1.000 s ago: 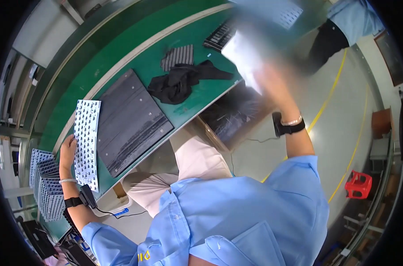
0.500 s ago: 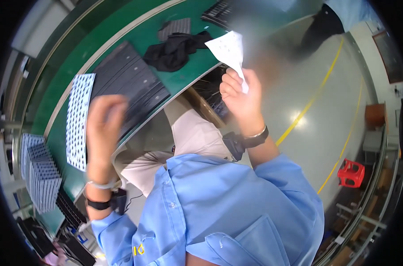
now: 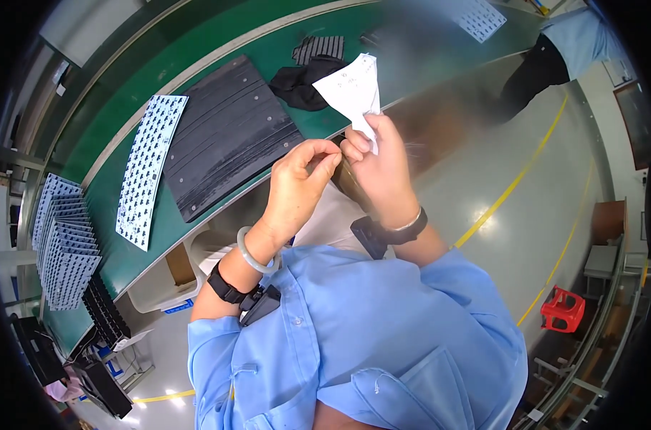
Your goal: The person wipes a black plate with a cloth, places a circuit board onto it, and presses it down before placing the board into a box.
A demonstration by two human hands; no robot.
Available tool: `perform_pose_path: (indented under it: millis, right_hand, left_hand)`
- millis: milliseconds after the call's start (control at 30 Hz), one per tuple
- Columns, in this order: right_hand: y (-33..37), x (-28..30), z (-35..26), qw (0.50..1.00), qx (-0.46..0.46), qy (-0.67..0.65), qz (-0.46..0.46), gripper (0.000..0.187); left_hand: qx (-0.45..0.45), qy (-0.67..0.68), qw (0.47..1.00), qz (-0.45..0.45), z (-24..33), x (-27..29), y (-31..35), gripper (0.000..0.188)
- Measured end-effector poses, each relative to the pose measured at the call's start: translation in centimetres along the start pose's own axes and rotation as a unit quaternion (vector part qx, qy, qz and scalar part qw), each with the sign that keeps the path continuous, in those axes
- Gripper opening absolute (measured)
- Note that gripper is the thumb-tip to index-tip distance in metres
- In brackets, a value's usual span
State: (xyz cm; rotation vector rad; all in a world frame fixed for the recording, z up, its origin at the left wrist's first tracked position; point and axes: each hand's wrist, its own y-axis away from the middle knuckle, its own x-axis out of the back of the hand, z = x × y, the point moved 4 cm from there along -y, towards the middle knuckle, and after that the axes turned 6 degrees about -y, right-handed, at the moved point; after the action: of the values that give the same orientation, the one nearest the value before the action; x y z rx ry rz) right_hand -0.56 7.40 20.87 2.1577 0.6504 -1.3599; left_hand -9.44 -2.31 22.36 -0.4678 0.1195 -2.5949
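Paper sheet (image 3: 353, 87) gripped in the right hand (image 3: 384, 163), above the counter's near edge

The white paper sheet, faintly marked, fans out wide at its top and narrows to a crumpled tail in the right hand, whose grip is clenched on it. The left hand (image 3: 297, 188) is raised just beside, thumb and forefinger drawn together at the tips near the right hand's fingers; from here I can't tell whether anything thin is caught between them. A pale bangle (image 3: 257, 256) circles the left wrist, and both wrists wear black straps with small dark devices.

Behind the paper, a crumpled black cloth (image 3: 305, 83) lies on the green counter (image 3: 114, 262), with a striped grey cloth (image 3: 318, 48) next to it. A black slab (image 3: 229, 136) studded with small round fixings lies to the left, and a white panel (image 3: 150, 172) covered in rows of black shapes rests along its left side. Further left stands a row of similar panels (image 3: 67, 247) packed closely together, with a black toothed rack (image 3: 105, 312) near its lower end.

Across the room, a person (image 3: 580, 44) in a blue top and black trousers leans at the far end. A red plastic stool (image 3: 563, 309) sits on the floor, beyond a yellow line (image 3: 515, 190)
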Motion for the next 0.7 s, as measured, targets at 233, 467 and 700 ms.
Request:
perform_pose_path:
  millis: [233, 467, 700]
  right_hand:
    - [-0.1, -0.1, 0.1, 0.999, 0.009, 0.039, -0.016, 0.008]
    - [0.0, -0.2, 0.0, 0.997, 0.035, 0.065, -0.008, 0.011]
    - [0.6, -0.2, -0.5, 0.983, 0.100, 0.156, 0.003, 0.012]
  left_hand:
    - [0.008, 0.013, 1.000, -0.025, -0.1, -0.4, -0.1, 0.010]
    - [0.028, 0.051, 0.998, -0.025, -0.8, -0.7, -0.2, 0.011]
    - [0.027, 0.010, 0.998, -0.048, -1.1, -1.4, -0.5, 0.011]
